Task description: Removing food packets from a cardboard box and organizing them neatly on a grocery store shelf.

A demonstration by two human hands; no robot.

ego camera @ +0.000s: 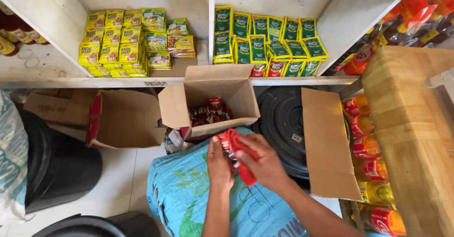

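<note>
Both forearms reach up from the near edge over a blue woven sack [189, 194] with green print, which lies on the white floor [120, 171]. Above its far end, the left hand [219, 163] and the right hand [265, 163] meet on a strip of red sachets [239, 159]. Fingers of both hands are closed on the strip: the left grips its left side, the right wraps over it from the right, and a red end hangs down between them.

Just beyond the hands stands an open cardboard box [213, 100] with its flaps up; more dark red sachets [208, 112] lie inside it. Left of it, a second cardboard box [125, 119] with a red edge lies tipped on its side. Right of the open box sits a black round lid [281, 123], and a flat cardboard sheet [328, 147] leans beside it.

On the white shelf [118, 82] at the far side, yellow sachets [111, 41] are stacked in the left bay and green sachets [267, 41] in the right bay. At far right, a wooden board [411, 137] lies over a row of bottles with red labels [369, 147]. A black bin [56, 166] stands at the left, next to a pale printed sack [12, 156].
</note>
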